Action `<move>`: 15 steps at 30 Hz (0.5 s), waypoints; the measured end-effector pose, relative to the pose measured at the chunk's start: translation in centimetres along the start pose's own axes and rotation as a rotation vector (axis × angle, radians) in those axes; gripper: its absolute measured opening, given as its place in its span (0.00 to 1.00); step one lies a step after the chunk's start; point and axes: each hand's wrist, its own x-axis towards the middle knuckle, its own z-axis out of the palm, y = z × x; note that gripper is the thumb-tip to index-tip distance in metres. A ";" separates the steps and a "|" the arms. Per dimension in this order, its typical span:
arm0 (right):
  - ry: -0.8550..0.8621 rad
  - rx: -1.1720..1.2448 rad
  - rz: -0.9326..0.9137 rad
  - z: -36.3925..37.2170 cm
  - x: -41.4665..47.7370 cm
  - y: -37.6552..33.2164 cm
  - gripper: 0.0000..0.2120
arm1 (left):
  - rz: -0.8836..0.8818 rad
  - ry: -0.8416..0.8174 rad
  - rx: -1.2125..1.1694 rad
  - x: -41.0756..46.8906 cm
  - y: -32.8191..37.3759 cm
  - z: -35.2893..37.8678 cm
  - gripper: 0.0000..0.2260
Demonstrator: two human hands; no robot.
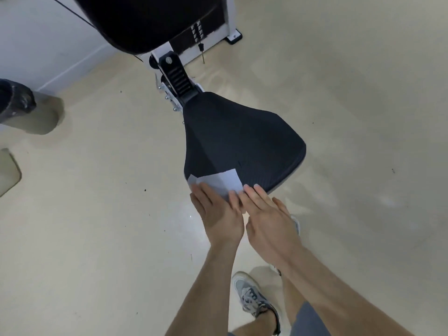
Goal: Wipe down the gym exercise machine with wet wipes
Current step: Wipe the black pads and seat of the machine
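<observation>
The machine's black padded seat [242, 137] fills the middle of the view, with its black backrest pad [150, 20] at the top. A white wet wipe [221, 179] lies flat on the seat's near edge. My left hand [218, 214] presses on the wipe's near left part with straight fingers. My right hand [269, 219] lies beside it, fingers straight, its fingertips on the wipe's right corner and the seat. The near part of the wipe is hidden under both hands.
A white frame with a black adjuster bracket [177, 76] joins seat and backrest. A weight stack with a pin [197, 32] stands behind. A bin with a dark liner [14, 103] stands at the left. Beige floor [97, 214] surrounds the seat; my shoe [252, 297] is below.
</observation>
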 end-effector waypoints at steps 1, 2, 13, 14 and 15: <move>-0.010 -0.023 0.005 -0.6 0.4 0.8 0.31 | 0.008 0.026 0.067 0.8 0.1 0.1 0.31; -0.043 -0.035 0.021 -1.2 1.1 1.6 0.31 | 0.040 0.078 0.130 2.1 0.0 0.2 0.30; -0.181 0.103 0.017 -7.1 3.1 7.7 0.31 | 0.424 0.015 0.275 -0.5 4.9 4.8 0.26; -0.205 0.168 0.026 -8.0 2.5 7.3 0.31 | 0.418 -0.064 0.169 -1.1 6.3 5.2 0.28; -0.211 0.271 0.079 -8.9 1.9 7.1 0.30 | 0.407 -0.099 0.093 -1.2 7.6 5.4 0.27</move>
